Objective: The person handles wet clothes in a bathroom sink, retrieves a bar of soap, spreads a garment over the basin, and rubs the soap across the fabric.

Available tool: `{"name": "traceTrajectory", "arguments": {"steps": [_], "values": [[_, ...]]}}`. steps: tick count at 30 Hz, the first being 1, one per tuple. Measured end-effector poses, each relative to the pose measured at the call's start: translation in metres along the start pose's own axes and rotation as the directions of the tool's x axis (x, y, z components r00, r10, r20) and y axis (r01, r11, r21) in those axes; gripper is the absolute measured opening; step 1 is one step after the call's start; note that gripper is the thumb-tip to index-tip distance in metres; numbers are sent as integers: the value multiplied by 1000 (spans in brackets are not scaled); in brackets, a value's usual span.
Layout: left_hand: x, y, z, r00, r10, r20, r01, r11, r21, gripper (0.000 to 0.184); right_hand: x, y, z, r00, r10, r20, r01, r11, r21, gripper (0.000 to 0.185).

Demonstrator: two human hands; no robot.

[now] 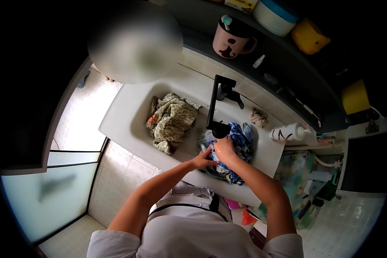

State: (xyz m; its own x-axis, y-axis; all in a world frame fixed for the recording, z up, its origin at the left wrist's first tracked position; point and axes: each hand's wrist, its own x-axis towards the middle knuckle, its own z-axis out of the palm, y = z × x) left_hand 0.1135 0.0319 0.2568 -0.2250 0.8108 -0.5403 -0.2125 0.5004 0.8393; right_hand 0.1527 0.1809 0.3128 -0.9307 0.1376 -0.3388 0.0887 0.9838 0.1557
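A white sink (144,144) holds two heaps of cloth. The patterned green-beige cloth (173,122) lies in its left part, with a small orange patch at one side. In the right part is a blue and white patterned cloth (241,139), bunched up beneath the black faucet (212,105). My left hand (203,160) is at the near left side of the blue cloth, its fingers spread. My right hand (222,147) is on the blue cloth just under the faucet's outlet, fingers curled; what they grip, if anything, is hidden.
A white pump bottle (287,132) and a small crumpled cloth (258,117) lie on the sink's right back edge. Above, a dark shelf holds a pink mug (230,42), a blue-lidded container (276,17) and a yellow item (309,36). A glass panel (51,193) stands at left.
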Motion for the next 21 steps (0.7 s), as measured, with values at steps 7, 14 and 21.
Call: {"name": "traceTrajectory", "arguments": {"steps": [7,14,21], "values": [[-7,30,21,993,48,-105,-53,997,-47,122,-38,34,-29,980,-110,-167,153,951,270,27],[-6,44,14,998,20,-57,-25,996,-83,114,41,95,-27,799,586,138,-32,-187,982,29],[0,37,19,995,52,-80,-55,997,-46,109,47,102,-59,926,370,72,-105,70,992,31]]}}
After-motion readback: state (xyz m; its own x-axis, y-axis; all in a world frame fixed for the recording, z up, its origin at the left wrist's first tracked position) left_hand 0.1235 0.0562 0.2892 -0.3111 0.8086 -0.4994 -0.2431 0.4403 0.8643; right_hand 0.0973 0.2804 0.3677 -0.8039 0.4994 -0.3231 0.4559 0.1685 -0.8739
